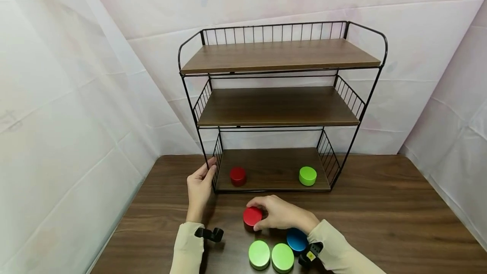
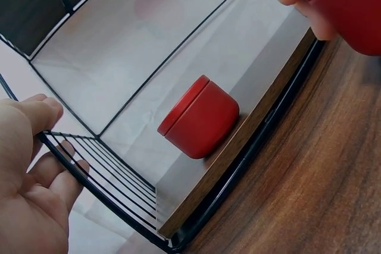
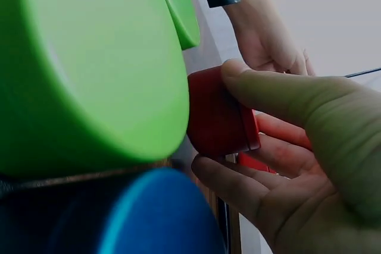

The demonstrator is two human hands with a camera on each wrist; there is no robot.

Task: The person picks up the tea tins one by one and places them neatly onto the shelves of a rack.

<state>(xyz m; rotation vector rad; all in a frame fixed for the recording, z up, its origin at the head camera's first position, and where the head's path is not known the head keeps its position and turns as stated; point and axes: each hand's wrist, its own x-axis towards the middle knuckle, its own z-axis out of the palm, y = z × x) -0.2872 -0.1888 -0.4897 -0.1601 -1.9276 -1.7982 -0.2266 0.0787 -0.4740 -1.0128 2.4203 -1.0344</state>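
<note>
My right hand [image 1: 279, 213] grips a red round lidded tin [image 1: 253, 217] between thumb and fingers, in front of the rack. In the right wrist view the thumb lies on one side of that tin [image 3: 217, 111], the fingers on the other. My left hand [image 1: 200, 183] holds the left side of a three-tier wire rack [image 1: 274, 190], its thumb and fingers around the side wire rail [image 2: 107, 188]. On the bottom shelf stand another red tin [image 1: 238, 176], toward the left, and a green tin [image 1: 307, 176], toward the right.
Two green tins [image 1: 259, 255] [image 1: 283, 258] stand side by side at the table's front. A blue tin [image 1: 296, 239] sits beside them, partly under the right wrist. Above are the rack's middle shelf [image 1: 277, 105] and top shelf [image 1: 281, 55]. White cloth [image 1: 76, 96] hangs around the table.
</note>
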